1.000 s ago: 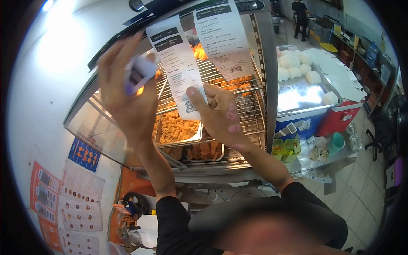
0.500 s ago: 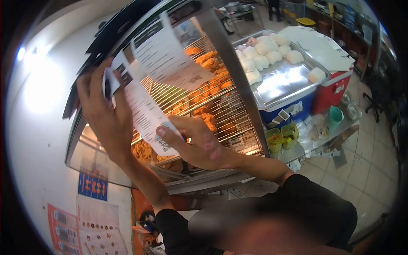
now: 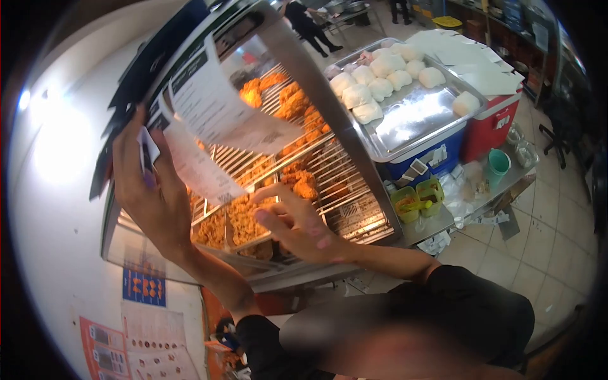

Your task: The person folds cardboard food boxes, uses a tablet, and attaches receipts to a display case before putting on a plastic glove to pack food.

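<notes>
My left hand (image 3: 152, 196) is up at the top edge of a glass food warmer (image 3: 345, 120), its fingers bent around a small white piece of paper (image 3: 149, 151) with a dark, purplish part. Beside those fingertips, a printed receipt (image 3: 196, 164) hangs from the warmer's top edge. A second, wider receipt (image 3: 215, 104) hangs to its right, its lower end curling outward. My right hand (image 3: 301, 231) is just past the first receipt's lower end, fingers apart and holding nothing. Behind the glass, fried chicken (image 3: 301, 183) lies on wire racks, and smaller fried pieces (image 3: 250, 218) fill trays.
Right of the warmer, a metal tray (image 3: 411, 120) of pale rounded pieces sits on a blue cooler (image 3: 437, 155) beside a red cooler (image 3: 500, 120). Green containers (image 3: 418, 199) and a teal cup (image 3: 498, 163) stand lower down. A person (image 3: 307, 25) stands in the background.
My right hand has let go of the receipt's lower end and its fingers have spread. The receipt now curls freely. My left hand stays at the warmer's top edge; the view has shifted slightly.
</notes>
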